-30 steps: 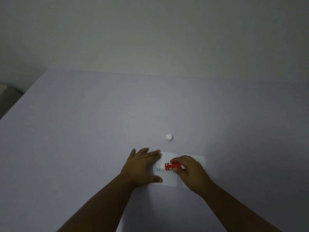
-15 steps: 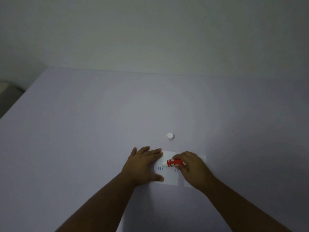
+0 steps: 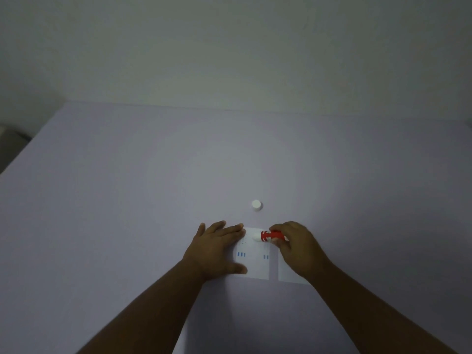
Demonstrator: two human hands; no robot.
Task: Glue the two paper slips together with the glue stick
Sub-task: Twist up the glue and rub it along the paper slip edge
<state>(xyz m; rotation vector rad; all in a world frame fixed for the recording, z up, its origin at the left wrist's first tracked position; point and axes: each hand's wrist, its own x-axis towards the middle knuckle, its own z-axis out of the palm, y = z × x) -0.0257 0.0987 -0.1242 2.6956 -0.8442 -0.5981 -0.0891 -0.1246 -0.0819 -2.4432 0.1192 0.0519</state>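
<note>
at the near edge of the view, two bare forearms come up from the bottom and reach forward over a pale lilac table [image 3: 127,200]. the left hand [image 3: 215,250] lies flat with the fingers spread, palm down, grasping nothing; it presses on the left side of the left paper slip [image 3: 254,264], a white slip with small blue marks printed on it. just beside it, with a narrow gap of table between them, lies the right paper slip [image 3: 286,274], also white, and most of it is covered by the right hand [image 3: 298,247]. the right hand is closed around a red glue stick [image 3: 270,235], which is held almost lying down and points to the left. the white glue end of the stick is at the far part of the left slip, near its top edge; i cannot tell for sure if it touches the paper. farther on the table, apart from both slips, stands a small white cap [image 3: 256,205]. behind the table there is a plain grey-white wall [image 3: 229,47].
</note>
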